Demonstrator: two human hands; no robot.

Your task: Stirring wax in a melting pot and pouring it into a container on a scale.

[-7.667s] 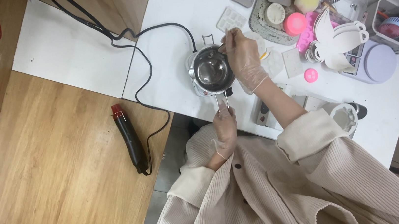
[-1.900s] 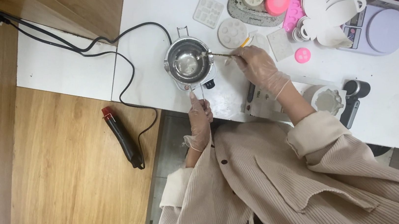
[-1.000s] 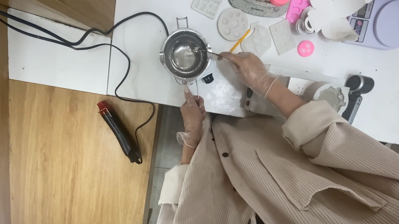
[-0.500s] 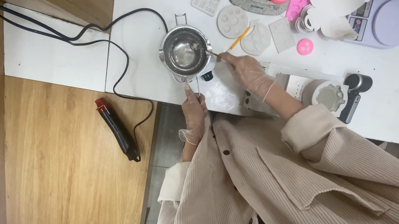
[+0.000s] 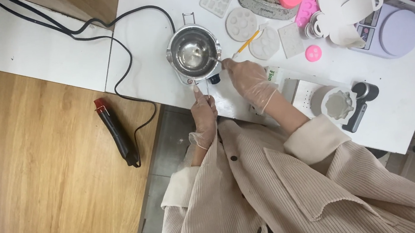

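Note:
A small steel melting pot sits on a small hot plate on the white table. My gloved left hand grips the pot's thin wire handle at the table's near edge. My gloved right hand holds a thin stirring stick whose tip reaches over the pot's right rim. A pale patch lies in the bottom of the pot.
A black heat gun with a red tip lies on the wooden floor at left, its cable looping across the table. Silicone moulds, a pencil, pink pieces, a lilac scale and a white flower mould crowd the right side.
My right hand has drawn closer to the pot, from the right side down toward its near-right edge. The left hand has stayed on the handle. The view has shifted slightly.

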